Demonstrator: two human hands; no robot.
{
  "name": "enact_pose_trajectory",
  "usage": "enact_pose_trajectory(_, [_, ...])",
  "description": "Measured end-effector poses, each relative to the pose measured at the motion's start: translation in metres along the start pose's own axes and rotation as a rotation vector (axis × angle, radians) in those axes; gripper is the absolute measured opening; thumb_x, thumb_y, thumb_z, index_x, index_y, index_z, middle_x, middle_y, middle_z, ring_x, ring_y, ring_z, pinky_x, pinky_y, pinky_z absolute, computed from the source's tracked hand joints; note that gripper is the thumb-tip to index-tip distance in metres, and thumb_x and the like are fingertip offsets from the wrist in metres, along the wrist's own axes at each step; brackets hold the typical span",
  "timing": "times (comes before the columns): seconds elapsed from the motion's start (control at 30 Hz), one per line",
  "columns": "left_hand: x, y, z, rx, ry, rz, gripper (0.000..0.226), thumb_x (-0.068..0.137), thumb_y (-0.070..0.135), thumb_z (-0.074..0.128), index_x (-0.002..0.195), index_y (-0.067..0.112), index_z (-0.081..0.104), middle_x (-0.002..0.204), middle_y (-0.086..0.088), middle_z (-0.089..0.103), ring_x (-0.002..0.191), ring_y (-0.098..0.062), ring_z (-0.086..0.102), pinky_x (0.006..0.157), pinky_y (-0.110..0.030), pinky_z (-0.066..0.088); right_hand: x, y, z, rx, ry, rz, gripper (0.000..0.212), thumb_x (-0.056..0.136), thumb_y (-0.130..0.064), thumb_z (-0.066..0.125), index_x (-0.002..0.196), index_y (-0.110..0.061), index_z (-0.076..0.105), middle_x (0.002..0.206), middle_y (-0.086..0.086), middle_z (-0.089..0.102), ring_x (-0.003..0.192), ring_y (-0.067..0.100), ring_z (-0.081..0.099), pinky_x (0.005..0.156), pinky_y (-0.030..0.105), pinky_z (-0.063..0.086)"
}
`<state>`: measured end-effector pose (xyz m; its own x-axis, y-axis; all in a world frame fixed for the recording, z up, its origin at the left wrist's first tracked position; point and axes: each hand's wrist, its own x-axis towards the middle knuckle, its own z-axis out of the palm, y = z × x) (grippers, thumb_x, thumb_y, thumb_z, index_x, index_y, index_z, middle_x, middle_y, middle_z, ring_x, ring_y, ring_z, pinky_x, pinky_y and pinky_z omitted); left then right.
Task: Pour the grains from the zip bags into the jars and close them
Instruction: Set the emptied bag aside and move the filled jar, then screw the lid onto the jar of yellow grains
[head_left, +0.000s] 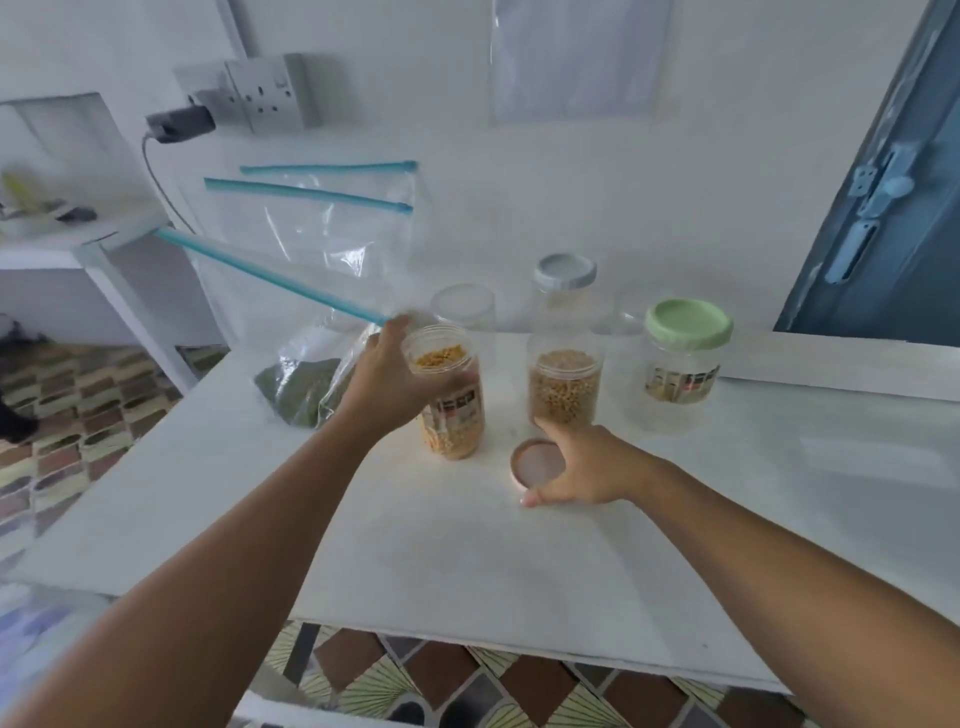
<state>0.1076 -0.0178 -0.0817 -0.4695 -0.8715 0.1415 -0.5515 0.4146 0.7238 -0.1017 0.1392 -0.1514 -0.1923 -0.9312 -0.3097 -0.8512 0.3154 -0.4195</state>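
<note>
My left hand grips an open clear jar of yellow grains standing on the white table. My right hand curls round a brown lid lying flat on the table just right of that jar. Behind the lid stands a second open jar with tan grains. A zip bag with green grains leans at the left, its blue zip strip running up to the left.
A jar with a green lid stands at the right, a grey-lidded jar and a lidless clear jar behind. Empty zip bags rest against the wall. A blue door is at the right, tiled floor below the table's front edge.
</note>
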Motion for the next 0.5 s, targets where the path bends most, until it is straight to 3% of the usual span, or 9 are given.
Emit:
enact_pose_trajectory(0.07, [0.004,-0.007,0.001,-0.060,-0.051,0.021,0.102,0.064,0.057,0.094,0.146,0.026,0.043,0.133,0.010,0.055,0.124,-0.015,0.057,0.095,-0.034,0.049,0.002,-0.004,0.010,-0.006,0.060,0.021,0.127,0.067,-0.074,0.082,0.165,-0.028,0.017,0.168,0.001,0.032,0.150,0.028,0.034,0.118,0.045,0.038])
enact_pose_trajectory(0.2, [0.007,-0.021,0.002,-0.171,-0.073,0.042,0.108,0.048,0.068,0.092,0.138,0.032,0.044,0.132,0.009,0.061,0.123,-0.016,0.060,0.103,-0.049,0.054,-0.002,-0.009,0.016,0.035,0.153,0.050,0.127,0.065,-0.070,0.083,0.165,-0.031,0.015,0.166,0.000,0.033,0.145,0.025,0.040,0.113,0.042,0.042])
enact_pose_trajectory(0.33, [0.009,-0.024,0.003,-0.194,-0.130,0.086,0.108,0.045,0.070,0.090,0.135,0.035,0.042,0.135,0.004,0.058,0.123,-0.021,0.060,0.102,-0.052,0.055,-0.014,-0.019,-0.004,0.169,0.266,-0.009,0.118,0.068,-0.055,0.088,0.162,-0.037,0.018,0.161,-0.006,0.035,0.143,0.019,0.045,0.111,0.038,0.045])
enact_pose_trajectory(0.5, [0.007,-0.024,0.008,-0.208,-0.279,0.096,0.113,0.042,0.069,0.094,0.136,0.041,0.039,0.136,0.002,0.054,0.122,-0.020,0.059,0.099,-0.049,0.056,-0.018,-0.039,-0.045,0.137,0.328,-0.084,0.127,0.069,-0.044,0.089,0.160,-0.044,0.002,0.156,0.001,0.034,0.141,0.019,0.037,0.106,0.040,0.046])
